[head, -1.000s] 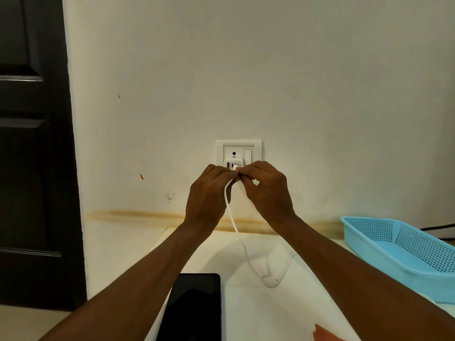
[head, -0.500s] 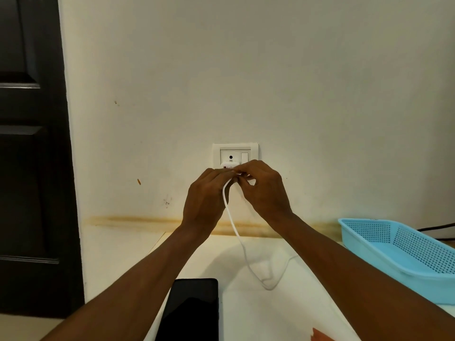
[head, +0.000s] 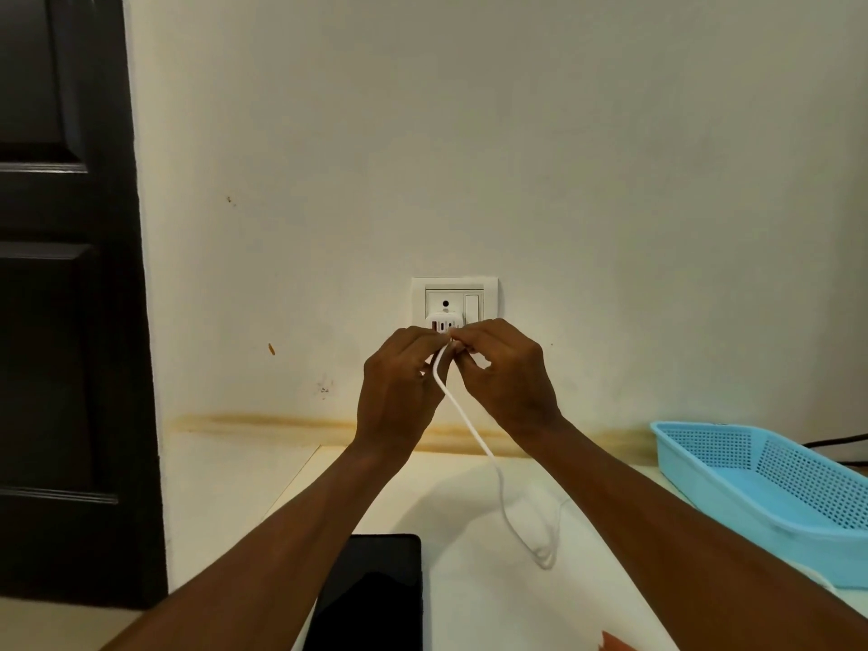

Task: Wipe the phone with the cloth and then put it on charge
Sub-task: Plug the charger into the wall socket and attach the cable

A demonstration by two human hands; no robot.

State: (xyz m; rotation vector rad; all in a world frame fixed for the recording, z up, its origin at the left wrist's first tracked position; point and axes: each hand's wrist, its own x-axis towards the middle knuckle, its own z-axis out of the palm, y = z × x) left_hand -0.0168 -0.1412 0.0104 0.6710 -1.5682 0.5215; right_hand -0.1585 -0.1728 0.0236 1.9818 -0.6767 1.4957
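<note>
A black phone (head: 371,599) lies face up on the white table (head: 474,603) near the front edge, between my forearms. A white charger adapter (head: 441,320) sits in the wall socket (head: 454,298). My left hand (head: 399,392) and my right hand (head: 505,373) meet just below the adapter, both pinching the plug end of a white cable (head: 474,439). The cable hangs down and loops on the table. An orange cloth corner (head: 615,642) shows at the bottom edge.
A light blue perforated plastic basket (head: 770,491) stands on the table at the right, with a dark cord (head: 836,441) behind it. A dark door (head: 65,298) fills the left side. The wall rises directly behind the table.
Both hands have dropped slightly below the adapter, which now shows its ports above the fingers. The cable end stays pinched between them. The phone has not moved.
</note>
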